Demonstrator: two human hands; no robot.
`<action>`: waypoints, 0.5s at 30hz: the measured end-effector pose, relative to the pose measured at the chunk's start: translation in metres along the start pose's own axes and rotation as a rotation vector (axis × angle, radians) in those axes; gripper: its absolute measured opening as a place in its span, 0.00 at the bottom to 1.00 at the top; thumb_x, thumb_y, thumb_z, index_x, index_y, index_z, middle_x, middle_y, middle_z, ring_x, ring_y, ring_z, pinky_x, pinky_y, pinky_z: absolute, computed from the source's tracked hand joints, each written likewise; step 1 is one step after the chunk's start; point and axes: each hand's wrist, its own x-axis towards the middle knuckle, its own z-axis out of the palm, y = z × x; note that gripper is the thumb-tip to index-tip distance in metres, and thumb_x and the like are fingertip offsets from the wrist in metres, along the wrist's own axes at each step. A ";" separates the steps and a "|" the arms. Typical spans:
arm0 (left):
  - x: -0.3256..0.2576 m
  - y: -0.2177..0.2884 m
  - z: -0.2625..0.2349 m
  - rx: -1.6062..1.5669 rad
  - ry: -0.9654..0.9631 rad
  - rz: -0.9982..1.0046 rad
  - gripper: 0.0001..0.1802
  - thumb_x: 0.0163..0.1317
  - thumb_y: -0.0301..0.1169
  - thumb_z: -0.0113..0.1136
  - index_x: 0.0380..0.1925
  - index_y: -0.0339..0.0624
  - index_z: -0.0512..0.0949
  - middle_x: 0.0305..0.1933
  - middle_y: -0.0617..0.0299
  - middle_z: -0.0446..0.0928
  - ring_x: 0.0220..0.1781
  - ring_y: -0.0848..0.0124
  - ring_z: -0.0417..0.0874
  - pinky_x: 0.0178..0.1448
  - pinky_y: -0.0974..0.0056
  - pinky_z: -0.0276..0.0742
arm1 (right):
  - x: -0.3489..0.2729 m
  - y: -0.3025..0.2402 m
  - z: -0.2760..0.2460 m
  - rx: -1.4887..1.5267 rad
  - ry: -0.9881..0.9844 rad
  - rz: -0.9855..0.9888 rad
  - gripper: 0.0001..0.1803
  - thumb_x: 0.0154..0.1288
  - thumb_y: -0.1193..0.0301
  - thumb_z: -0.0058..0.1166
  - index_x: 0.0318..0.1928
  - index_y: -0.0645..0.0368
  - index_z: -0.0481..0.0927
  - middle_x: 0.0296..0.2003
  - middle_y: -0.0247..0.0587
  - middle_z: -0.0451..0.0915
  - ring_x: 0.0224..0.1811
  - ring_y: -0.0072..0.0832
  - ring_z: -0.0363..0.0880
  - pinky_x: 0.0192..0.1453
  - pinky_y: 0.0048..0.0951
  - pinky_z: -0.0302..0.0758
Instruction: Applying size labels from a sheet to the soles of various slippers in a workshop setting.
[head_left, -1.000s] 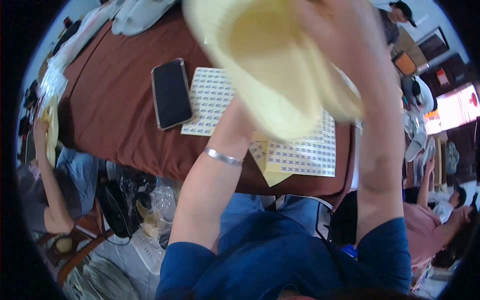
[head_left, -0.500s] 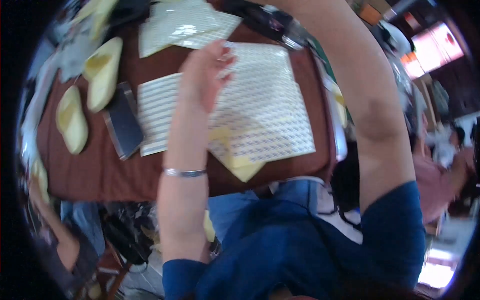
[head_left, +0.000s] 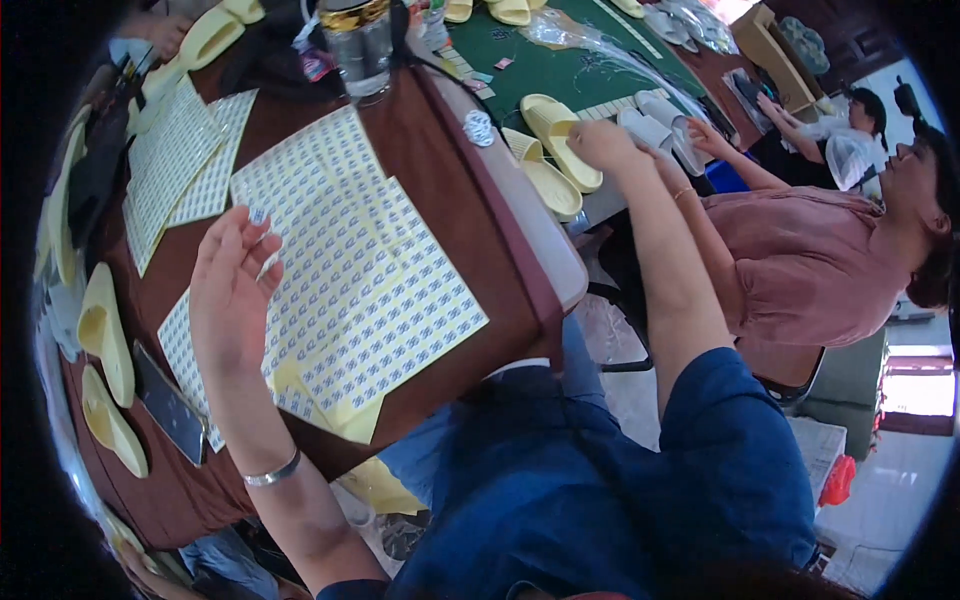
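My left hand (head_left: 232,290) is raised over the brown-covered table, fingers curled, with a small white-and-blue sticker (head_left: 258,215) at its fingertips. Beneath it lie overlapping sheets of small printed stickers (head_left: 370,260), some with a yellowish backing showing. Far to the right, my right hand (head_left: 603,147) is closed at the side of a pale yellow slipper (head_left: 543,112), its fingers partly hidden. A second yellow slipper (head_left: 550,188) lies right beside that one.
More sticker sheets (head_left: 172,150), a dark phone (head_left: 168,405) and yellow slippers (head_left: 104,320) lie at left. A glass jar (head_left: 357,60) stands at the back. A co-worker in pink (head_left: 800,255) sits at right by whitish slippers (head_left: 650,125) and a green table surface (head_left: 510,70).
My view has swung right, bringing the co-worker and green surface into sight. My right hand, out of frame before, now shows at the yellow slipper. The left hand stays over the sheets.
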 end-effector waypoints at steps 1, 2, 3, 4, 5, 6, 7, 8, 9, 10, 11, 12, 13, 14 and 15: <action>0.000 0.000 -0.003 0.022 -0.021 -0.007 0.20 0.76 0.35 0.52 0.62 0.39 0.71 0.53 0.60 0.77 0.51 0.72 0.78 0.56 0.64 0.72 | -0.001 0.007 0.020 0.027 -0.016 0.007 0.19 0.67 0.56 0.55 0.50 0.53 0.84 0.45 0.51 0.85 0.49 0.49 0.84 0.55 0.49 0.79; 0.001 -0.002 -0.005 0.047 -0.039 -0.017 0.19 0.76 0.35 0.51 0.61 0.39 0.72 0.52 0.61 0.78 0.50 0.72 0.79 0.56 0.64 0.72 | -0.001 0.013 0.039 0.056 -0.035 0.014 0.21 0.65 0.56 0.57 0.53 0.54 0.83 0.49 0.51 0.84 0.52 0.49 0.82 0.57 0.49 0.78; 0.002 -0.004 -0.005 0.060 -0.069 -0.013 0.17 0.77 0.35 0.50 0.59 0.39 0.72 0.51 0.60 0.78 0.50 0.72 0.79 0.54 0.65 0.74 | 0.000 0.017 0.057 0.066 -0.038 0.022 0.21 0.65 0.56 0.57 0.53 0.54 0.83 0.49 0.51 0.84 0.52 0.49 0.82 0.57 0.49 0.78; -0.002 -0.002 -0.009 0.077 -0.059 -0.015 0.17 0.77 0.35 0.50 0.59 0.39 0.72 0.51 0.60 0.78 0.50 0.72 0.79 0.54 0.65 0.74 | 0.005 0.010 0.073 0.087 -0.037 0.039 0.24 0.64 0.54 0.60 0.55 0.55 0.81 0.52 0.53 0.82 0.55 0.50 0.80 0.59 0.48 0.77; 0.000 -0.003 -0.011 0.094 -0.078 -0.016 0.17 0.77 0.35 0.50 0.59 0.38 0.72 0.51 0.60 0.78 0.50 0.72 0.79 0.54 0.65 0.74 | 0.009 0.012 0.085 0.101 -0.034 0.070 0.28 0.62 0.53 0.62 0.57 0.56 0.79 0.55 0.54 0.80 0.59 0.50 0.78 0.61 0.48 0.76; 0.001 -0.004 -0.013 0.110 -0.096 -0.017 0.17 0.77 0.35 0.49 0.59 0.38 0.72 0.51 0.59 0.78 0.50 0.72 0.79 0.54 0.65 0.74 | 0.014 0.015 0.095 0.109 -0.038 0.074 0.28 0.62 0.53 0.62 0.57 0.56 0.79 0.55 0.54 0.80 0.59 0.50 0.78 0.61 0.48 0.76; 0.001 -0.002 -0.014 0.093 -0.106 -0.018 0.17 0.78 0.34 0.48 0.60 0.37 0.71 0.51 0.58 0.78 0.50 0.71 0.80 0.54 0.65 0.75 | 0.020 0.017 0.104 0.128 0.001 0.054 0.31 0.61 0.51 0.63 0.58 0.58 0.78 0.56 0.56 0.79 0.61 0.51 0.76 0.62 0.47 0.75; 0.001 0.000 -0.013 0.103 -0.102 -0.020 0.17 0.78 0.34 0.48 0.60 0.37 0.71 0.51 0.58 0.78 0.50 0.71 0.80 0.54 0.65 0.75 | 0.027 0.017 0.112 0.147 0.040 0.034 0.34 0.60 0.50 0.63 0.59 0.60 0.76 0.56 0.57 0.78 0.63 0.52 0.74 0.63 0.47 0.74; 0.000 0.003 -0.012 0.098 -0.126 0.008 0.17 0.78 0.33 0.48 0.60 0.37 0.71 0.51 0.58 0.78 0.50 0.70 0.80 0.55 0.65 0.76 | 0.035 0.016 0.121 0.155 0.037 0.028 0.34 0.60 0.50 0.63 0.59 0.60 0.76 0.56 0.57 0.78 0.63 0.52 0.74 0.63 0.47 0.74; -0.001 0.006 -0.011 0.093 -0.146 0.038 0.17 0.78 0.33 0.47 0.60 0.36 0.71 0.51 0.58 0.78 0.50 0.70 0.80 0.55 0.65 0.76 | 0.043 0.013 0.128 0.208 0.216 0.005 0.30 0.61 0.51 0.62 0.55 0.62 0.77 0.56 0.58 0.78 0.61 0.51 0.75 0.64 0.47 0.73; -0.002 0.008 -0.011 0.105 -0.105 0.035 0.17 0.78 0.33 0.47 0.60 0.36 0.71 0.51 0.58 0.78 0.51 0.69 0.80 0.55 0.64 0.77 | 0.053 0.012 0.133 0.262 0.395 -0.019 0.27 0.62 0.53 0.61 0.50 0.63 0.78 0.55 0.60 0.78 0.59 0.51 0.76 0.65 0.47 0.73; -0.002 0.009 -0.009 0.112 -0.092 0.038 0.17 0.78 0.33 0.47 0.60 0.36 0.71 0.51 0.58 0.78 0.51 0.69 0.80 0.55 0.64 0.77 | 0.064 0.010 0.136 0.270 0.394 -0.033 0.27 0.62 0.53 0.61 0.50 0.63 0.78 0.55 0.60 0.78 0.59 0.51 0.76 0.65 0.47 0.73; -0.004 0.010 -0.009 0.116 -0.075 0.043 0.17 0.78 0.32 0.47 0.60 0.36 0.71 0.50 0.58 0.79 0.50 0.70 0.80 0.55 0.64 0.77 | 0.076 0.003 0.139 0.302 0.363 0.020 0.27 0.61 0.53 0.62 0.49 0.63 0.78 0.53 0.59 0.79 0.57 0.52 0.77 0.64 0.47 0.73; -0.007 0.012 -0.011 0.120 -0.056 0.049 0.17 0.78 0.32 0.47 0.60 0.36 0.71 0.50 0.58 0.79 0.50 0.70 0.80 0.55 0.65 0.77 | 0.086 -0.004 0.140 0.332 0.332 0.070 0.26 0.61 0.53 0.62 0.49 0.62 0.78 0.50 0.58 0.81 0.55 0.53 0.78 0.62 0.48 0.74; -0.006 0.013 -0.013 0.140 -0.049 0.036 0.17 0.77 0.32 0.47 0.60 0.36 0.71 0.49 0.59 0.79 0.50 0.70 0.80 0.55 0.65 0.76 | 0.091 -0.006 0.140 0.365 0.344 0.063 0.23 0.61 0.56 0.61 0.48 0.61 0.78 0.46 0.58 0.82 0.51 0.54 0.80 0.57 0.49 0.76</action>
